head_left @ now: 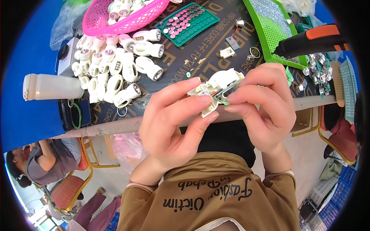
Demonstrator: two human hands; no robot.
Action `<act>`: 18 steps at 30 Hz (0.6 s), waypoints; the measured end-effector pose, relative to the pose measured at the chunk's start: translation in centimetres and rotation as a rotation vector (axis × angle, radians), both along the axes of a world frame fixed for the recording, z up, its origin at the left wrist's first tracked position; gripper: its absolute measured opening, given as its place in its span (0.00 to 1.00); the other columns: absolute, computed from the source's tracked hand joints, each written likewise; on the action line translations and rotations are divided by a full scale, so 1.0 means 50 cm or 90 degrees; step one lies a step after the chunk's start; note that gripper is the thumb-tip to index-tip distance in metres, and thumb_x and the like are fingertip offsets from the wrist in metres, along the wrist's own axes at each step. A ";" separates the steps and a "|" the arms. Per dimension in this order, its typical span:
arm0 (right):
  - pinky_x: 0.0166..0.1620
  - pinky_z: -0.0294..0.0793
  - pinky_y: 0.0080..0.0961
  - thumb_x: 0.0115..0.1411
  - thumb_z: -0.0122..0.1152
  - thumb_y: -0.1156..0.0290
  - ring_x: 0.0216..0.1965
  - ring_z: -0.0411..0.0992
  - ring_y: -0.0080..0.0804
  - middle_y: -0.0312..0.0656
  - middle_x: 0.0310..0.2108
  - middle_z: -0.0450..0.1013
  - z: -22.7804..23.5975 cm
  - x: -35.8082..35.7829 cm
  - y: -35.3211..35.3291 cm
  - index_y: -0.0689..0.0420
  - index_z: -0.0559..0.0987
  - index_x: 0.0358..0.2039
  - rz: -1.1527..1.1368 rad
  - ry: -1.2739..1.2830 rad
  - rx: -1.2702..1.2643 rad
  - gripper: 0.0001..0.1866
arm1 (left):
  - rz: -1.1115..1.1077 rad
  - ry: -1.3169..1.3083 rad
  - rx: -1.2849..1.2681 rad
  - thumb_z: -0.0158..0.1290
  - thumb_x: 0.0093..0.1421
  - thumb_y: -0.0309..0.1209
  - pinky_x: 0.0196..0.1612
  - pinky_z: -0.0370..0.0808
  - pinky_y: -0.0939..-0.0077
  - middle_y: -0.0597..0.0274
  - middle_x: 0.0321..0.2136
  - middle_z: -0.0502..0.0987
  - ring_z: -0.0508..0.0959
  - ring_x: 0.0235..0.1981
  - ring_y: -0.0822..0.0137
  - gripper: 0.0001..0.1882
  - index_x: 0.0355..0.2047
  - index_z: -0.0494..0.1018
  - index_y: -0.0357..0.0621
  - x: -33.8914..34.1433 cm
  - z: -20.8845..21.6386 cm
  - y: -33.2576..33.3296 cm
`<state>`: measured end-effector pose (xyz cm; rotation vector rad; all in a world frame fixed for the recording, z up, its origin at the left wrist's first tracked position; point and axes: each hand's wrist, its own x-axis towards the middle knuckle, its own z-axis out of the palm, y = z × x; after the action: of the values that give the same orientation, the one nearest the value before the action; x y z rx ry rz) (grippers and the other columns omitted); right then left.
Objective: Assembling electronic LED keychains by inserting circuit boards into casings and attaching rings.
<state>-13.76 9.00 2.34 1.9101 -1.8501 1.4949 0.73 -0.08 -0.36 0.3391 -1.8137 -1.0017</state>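
Observation:
Between my two hands, just above the table's near edge, is an opened white flashlight housing. My left hand pinches its left end between thumb and fingers. At the other end my right hand grips the housing, with thumb and forefinger at a small dark circuit board set in it. A bit of red wire shows beside the board. Fingertips partly cover the inner parts. Beyond my hands lie a small white part and a wired circuit board with a lamp cup.
Many white flashlights crowd the left, below a pink basket. A green tray of pink discs is at the back. On the right are a green bin of screws, a black-and-orange power screwdriver and wired lamp parts. A white bottle stands left.

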 end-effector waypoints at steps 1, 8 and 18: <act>0.32 0.61 0.24 0.34 0.63 0.77 0.30 0.62 0.32 0.37 0.28 0.67 0.001 0.000 -0.001 0.57 0.76 0.22 -0.003 0.023 0.002 0.09 | 0.002 0.007 -0.013 0.61 0.40 0.19 0.32 0.72 0.78 0.49 0.38 0.73 0.75 0.32 0.64 0.16 0.32 0.73 0.39 -0.001 0.000 -0.001; 0.31 0.61 0.25 0.34 0.64 0.74 0.29 0.60 0.32 0.35 0.30 0.68 -0.018 0.001 0.002 0.52 0.80 0.27 -0.099 0.213 -0.085 0.14 | 0.017 0.021 -0.047 0.61 0.39 0.19 0.30 0.73 0.79 0.49 0.37 0.73 0.75 0.30 0.66 0.16 0.32 0.73 0.38 -0.007 -0.006 -0.008; 0.37 0.64 0.28 0.42 0.60 0.71 0.33 0.65 0.36 0.40 0.37 0.70 -0.028 -0.001 0.006 0.54 0.78 0.36 -0.102 0.144 -0.044 0.16 | -0.093 0.042 0.199 0.53 0.47 0.13 0.40 0.74 0.77 0.50 0.44 0.65 0.72 0.41 0.67 0.15 0.37 0.69 0.33 0.018 -0.016 -0.010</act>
<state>-13.79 9.28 0.93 1.7708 -1.7796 1.2234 1.63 -0.56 -1.15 0.3616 -1.6398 -1.3883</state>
